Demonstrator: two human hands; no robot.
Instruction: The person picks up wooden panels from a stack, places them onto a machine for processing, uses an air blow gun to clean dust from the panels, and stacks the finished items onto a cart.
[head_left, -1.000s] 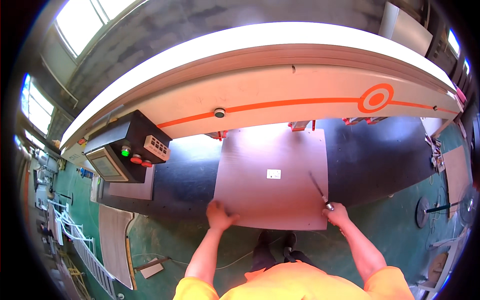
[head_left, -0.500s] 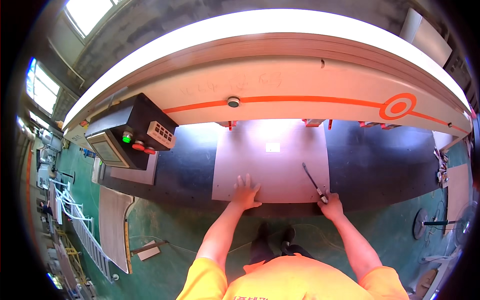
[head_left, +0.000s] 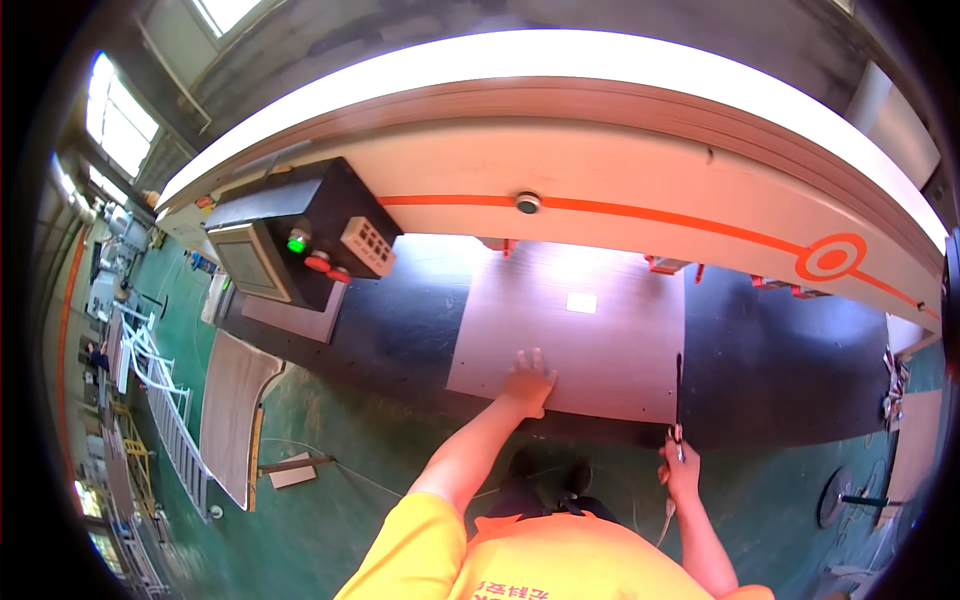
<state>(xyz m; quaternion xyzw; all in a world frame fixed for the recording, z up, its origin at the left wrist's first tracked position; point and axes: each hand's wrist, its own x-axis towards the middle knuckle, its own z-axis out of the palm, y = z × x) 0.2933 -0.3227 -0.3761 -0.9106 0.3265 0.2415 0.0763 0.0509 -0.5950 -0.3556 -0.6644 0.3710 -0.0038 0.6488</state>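
A flat pinkish-brown panel (head_left: 600, 360) with a small white label (head_left: 581, 302) lies on the dark machine table (head_left: 790, 350). Near the panel's front edge, my left hand (head_left: 530, 386) rests with its fingers spread, holding nothing. My right hand (head_left: 681, 472) is closed round an air blow gun (head_left: 679, 432), just off the panel's near right corner. The gun's long dark nozzle points away from me along the right edge; whether it touches the panel I cannot tell. A pale hose (head_left: 667, 518) hangs below that hand.
A long pale machine beam (head_left: 630, 170) with an orange stripe spans the far side. At its left juts a black control box (head_left: 300, 230) with a screen and buttons. Another board (head_left: 295, 308) lies below the box. A curved panel (head_left: 235, 410) stands left; a fan (head_left: 832, 497) stands right.
My right hand has drawn the air gun back and to the right, from over the panel to its right edge. My left hand stays on the panel. The whole view has shifted and tilted.
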